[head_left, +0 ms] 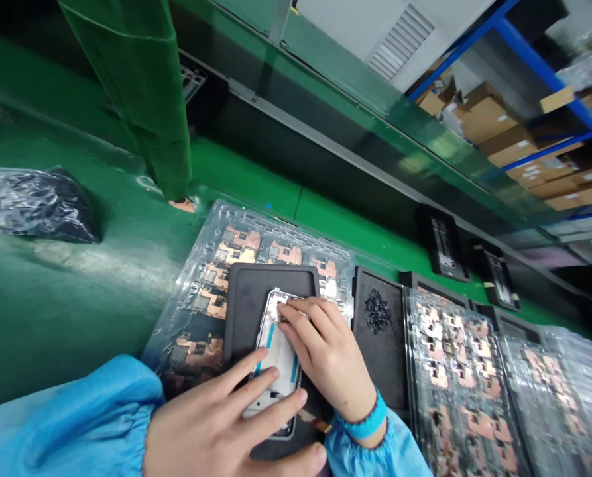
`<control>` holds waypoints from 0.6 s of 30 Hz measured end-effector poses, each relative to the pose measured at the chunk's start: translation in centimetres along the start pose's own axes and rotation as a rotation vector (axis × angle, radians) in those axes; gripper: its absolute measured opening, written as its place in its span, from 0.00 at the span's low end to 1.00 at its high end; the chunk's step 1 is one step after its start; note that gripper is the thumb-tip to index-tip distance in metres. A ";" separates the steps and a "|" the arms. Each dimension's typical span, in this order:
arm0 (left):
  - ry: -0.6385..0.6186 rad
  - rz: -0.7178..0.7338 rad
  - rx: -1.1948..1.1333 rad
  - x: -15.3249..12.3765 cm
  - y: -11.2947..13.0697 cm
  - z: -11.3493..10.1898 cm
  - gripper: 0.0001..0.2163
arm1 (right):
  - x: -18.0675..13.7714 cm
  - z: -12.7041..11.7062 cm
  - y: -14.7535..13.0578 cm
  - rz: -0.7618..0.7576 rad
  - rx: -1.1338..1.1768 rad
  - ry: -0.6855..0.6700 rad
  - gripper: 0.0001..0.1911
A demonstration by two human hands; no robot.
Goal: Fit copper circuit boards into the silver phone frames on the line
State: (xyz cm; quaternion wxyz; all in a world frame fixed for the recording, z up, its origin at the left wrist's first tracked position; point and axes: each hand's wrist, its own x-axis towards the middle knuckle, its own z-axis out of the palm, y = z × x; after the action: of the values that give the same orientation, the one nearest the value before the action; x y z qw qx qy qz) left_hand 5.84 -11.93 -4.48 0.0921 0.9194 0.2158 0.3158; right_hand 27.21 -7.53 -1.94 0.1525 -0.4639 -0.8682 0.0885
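Observation:
A phone frame (pixel 282 351) with blue strips along its long sides lies in a black foam tray (pixel 248 285). That tray sits on a clear plastic blister tray (pixel 211 228) holding several copper-coloured parts (pixel 216 305). My left hand (pixel 216 424) spreads its fingers across the lower part of the frame, the fingertips resting on it. At the frame's upper end, my right hand (pixel 325 351) has its thumb and fingers pinched together against the surface. Whatever is between those fingertips is hidden.
To the right stands a black tray (pixel 360 371) with a pile of small black pieces (pixel 377 311). Beyond it are blister trays of copper-coloured parts (pixel 457 344). A conveyor with phone frames in black holders (pixel 443 242) runs behind. A plastic bag (pixel 37 205) lies left.

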 end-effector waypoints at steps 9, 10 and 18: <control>0.003 -0.021 -0.021 0.1 0.0 -0.1 0.18 | -0.1 -0.1 -0.1 0.021 -0.009 -0.013 0.12; 0.005 -0.026 -0.028 0.1 0.1 -0.1 0.17 | -0.1 -0.1 -0.1 0.026 -0.002 -0.019 0.12; -0.007 -0.048 -0.061 0.1 0.1 0.1 0.18 | 0.0 0.4 0.2 0.064 0.010 -0.044 0.13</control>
State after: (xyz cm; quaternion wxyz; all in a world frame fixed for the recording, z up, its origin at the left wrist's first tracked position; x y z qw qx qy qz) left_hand 5.96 -12.00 -4.48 0.1287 0.9118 0.2277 0.3166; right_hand 27.25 -7.46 -2.37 0.1329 -0.4885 -0.8556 0.1079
